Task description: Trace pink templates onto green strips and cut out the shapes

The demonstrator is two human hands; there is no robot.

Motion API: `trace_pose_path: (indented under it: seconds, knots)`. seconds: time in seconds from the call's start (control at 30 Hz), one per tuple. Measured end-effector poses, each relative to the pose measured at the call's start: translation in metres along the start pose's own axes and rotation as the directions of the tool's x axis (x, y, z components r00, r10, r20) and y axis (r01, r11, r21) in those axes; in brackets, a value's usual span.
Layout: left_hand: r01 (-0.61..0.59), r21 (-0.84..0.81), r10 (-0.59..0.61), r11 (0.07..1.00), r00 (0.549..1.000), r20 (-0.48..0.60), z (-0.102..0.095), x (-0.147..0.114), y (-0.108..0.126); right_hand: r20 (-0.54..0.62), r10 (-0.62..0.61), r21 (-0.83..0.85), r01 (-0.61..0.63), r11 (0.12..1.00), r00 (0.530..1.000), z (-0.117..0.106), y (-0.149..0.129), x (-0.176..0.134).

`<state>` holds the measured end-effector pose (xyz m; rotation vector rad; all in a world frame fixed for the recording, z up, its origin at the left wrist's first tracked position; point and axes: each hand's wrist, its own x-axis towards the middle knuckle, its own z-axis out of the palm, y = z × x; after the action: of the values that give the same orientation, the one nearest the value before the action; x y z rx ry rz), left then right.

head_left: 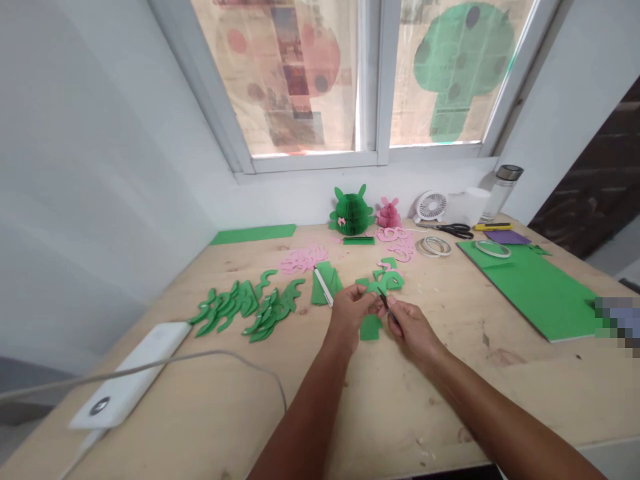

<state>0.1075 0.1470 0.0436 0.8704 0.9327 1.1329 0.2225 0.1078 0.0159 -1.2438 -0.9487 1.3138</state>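
Observation:
My left hand (350, 310) is closed on a piece of green paper (374, 287), pinching it near the middle of the table. In my right hand (413, 327) is a small dark tool that looks like scissors (384, 300), its tip against the paper; the fingers hide most of it. Beyond my hands lie curly green paper scraps (395, 280) with a bit of pink. A green strip (370, 328) lies below them. Left of my hands, a white pen (323, 287) rests on folded green paper (320, 293).
Stacked green cut-outs (273, 313) and pink cut-outs (303, 259) lie left. Behind stand green (351, 212) and pink (389, 213) paper figures. Black-handled scissors (457, 230), tape rolls (434, 247) and a green sheet (535, 293) are right. A cable (200, 358) crosses a white power bank (133, 377).

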Motion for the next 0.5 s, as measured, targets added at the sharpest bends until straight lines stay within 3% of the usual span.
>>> trace_pose_path:
  seconds: [0.5]
  knots:
    - [0.031, -0.006, -0.031, 1.0, 1.0, 0.007, -0.003, 0.0012, 0.0028, 0.013, 0.011, -0.027, -0.01, 1.0, 1.0, 0.0014, -0.0047, -0.0015]
